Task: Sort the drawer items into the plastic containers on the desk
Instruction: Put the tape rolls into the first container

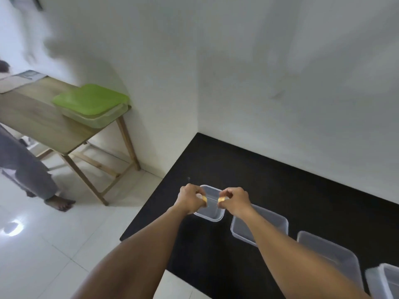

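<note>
Plastic containers (216, 217) look empty so far; left hand (190, 199) and right hand (235, 200) each pinch a yellow bit (221, 199) over one.

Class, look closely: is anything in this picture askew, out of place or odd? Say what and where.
The green lid sits askew on its clear tub, not lined up with the rim, at a corner of the wooden table. The containers on the black desk stand in an orderly row.

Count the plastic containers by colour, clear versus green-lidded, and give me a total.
Clear containers on the black desk: 4 (rightmost cut off at the frame edge)
Green-lidded container on the wooden table: 1
Total: 5
</note>
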{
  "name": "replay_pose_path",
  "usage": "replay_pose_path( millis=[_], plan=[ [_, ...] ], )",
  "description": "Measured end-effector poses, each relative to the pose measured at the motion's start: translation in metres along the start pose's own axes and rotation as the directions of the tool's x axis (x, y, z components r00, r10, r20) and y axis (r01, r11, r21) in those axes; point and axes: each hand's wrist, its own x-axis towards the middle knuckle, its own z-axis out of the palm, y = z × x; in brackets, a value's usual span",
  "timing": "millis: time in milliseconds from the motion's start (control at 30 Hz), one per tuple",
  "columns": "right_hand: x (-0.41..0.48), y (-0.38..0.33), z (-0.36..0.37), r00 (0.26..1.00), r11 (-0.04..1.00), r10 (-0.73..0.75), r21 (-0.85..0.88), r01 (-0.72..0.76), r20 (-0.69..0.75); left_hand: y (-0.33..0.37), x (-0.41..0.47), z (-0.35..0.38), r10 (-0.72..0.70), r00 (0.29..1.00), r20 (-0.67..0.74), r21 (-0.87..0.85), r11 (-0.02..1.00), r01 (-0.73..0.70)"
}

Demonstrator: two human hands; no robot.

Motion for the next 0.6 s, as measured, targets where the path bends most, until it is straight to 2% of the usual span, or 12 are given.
replay_pose_path(
  millis=[167,300,600],
  plan=[
    [0.028,0.002,0.027,0.996,0.996,0.068,-0.059,-0.065,0.052,-0.013,0.032,0.013,-0.006,0.997,0.075,0.022,1.0,0.005],
    [0.044,0.003,0.036,0.996,0.989,0.025,-0.148,-0.011,0.087,-0.01,0.042,0.018,0.046,0.994,0.096,0.055,0.997,-0.052],
    [0.043,0.002,0.032,0.996,0.986,0.01,-0.167,0.005,0.089,-0.009,0.044,0.017,0.087,0.986,0.14,0.142,0.984,-0.107]
  ],
)
